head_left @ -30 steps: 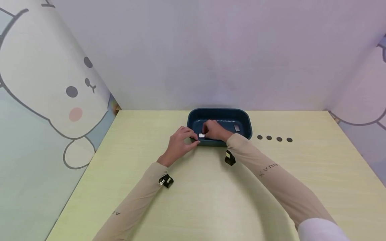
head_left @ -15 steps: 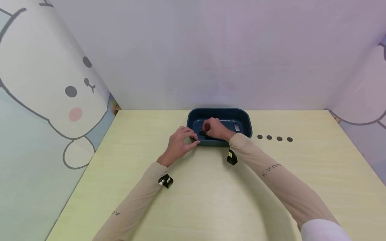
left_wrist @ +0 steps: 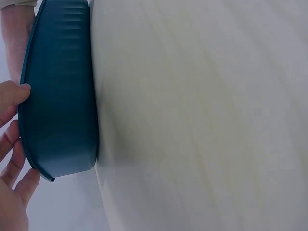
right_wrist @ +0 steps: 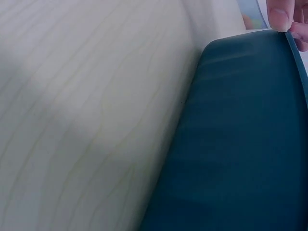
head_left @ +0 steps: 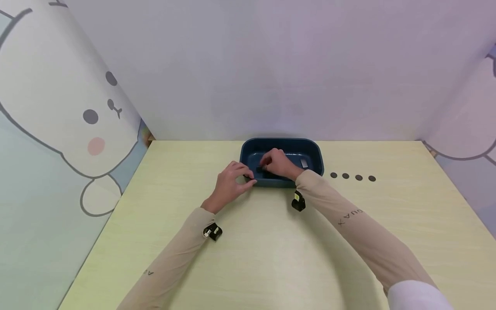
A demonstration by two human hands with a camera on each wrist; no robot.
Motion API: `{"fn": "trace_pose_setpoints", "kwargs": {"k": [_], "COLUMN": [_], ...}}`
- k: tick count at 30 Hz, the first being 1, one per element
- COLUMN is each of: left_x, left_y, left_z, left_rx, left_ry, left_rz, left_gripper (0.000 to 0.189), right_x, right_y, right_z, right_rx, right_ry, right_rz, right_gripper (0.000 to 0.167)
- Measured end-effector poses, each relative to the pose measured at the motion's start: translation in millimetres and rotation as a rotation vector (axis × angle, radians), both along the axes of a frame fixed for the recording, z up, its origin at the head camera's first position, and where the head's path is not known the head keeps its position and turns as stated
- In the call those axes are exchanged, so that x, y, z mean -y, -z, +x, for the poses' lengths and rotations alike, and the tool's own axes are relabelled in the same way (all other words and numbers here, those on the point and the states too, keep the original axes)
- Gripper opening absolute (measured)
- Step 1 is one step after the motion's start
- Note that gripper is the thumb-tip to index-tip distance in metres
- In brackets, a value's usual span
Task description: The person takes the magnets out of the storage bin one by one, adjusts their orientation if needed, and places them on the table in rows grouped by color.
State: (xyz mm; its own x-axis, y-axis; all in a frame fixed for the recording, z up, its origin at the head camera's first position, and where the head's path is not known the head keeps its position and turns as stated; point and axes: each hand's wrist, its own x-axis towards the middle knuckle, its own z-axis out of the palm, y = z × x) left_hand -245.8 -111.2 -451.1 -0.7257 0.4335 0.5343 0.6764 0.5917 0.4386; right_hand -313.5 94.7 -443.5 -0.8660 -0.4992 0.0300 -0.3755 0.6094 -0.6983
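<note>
My left hand (head_left: pixel 232 181) pinches the near-left rim of the dark-blue rectangular plastic tray (head_left: pixel 279 183); only the head view shows the small black piece (head_left: pixel 259 169) my right hand (head_left: pixel 278 163) pinches inside.

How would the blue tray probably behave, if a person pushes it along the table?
Its ridged, smooth walls suggest moulded plastic, so the blue tray is probably stiff and fairly light. It looks low and wide, so on the flat table it would likely slide before tipping. The left hand at its rim might hold it back.
</note>
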Motion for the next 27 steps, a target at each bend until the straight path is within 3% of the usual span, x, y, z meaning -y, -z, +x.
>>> {"fn": "trace_pose_setpoints", "kwargs": {"k": [13, 21, 27], "left_x": [0.5, -0.4, -0.8], "left_y": [2.7, 1.9, 1.0], "left_z": [-0.8, 0.0, -0.4], "left_rx": [0.010, 0.014, 0.019], "left_ry": [-0.007, -0.008, -0.019], "left_rz": [-0.007, -0.009, -0.003], "left_gripper": [0.012, 0.012, 0.012], "right_x": [-3.3, -10.4, -17.5], "right_y": [1.4, -2.2, -8.4], "right_z": [3.3, 9.4, 15.6], "right_rx": [-0.023, -0.056, -0.037], "right_ry": [-0.029, -0.015, 0.061], "right_rz": [0.058, -0.040, -0.137], "right_gripper": [0.015, 0.007, 0.005]}}
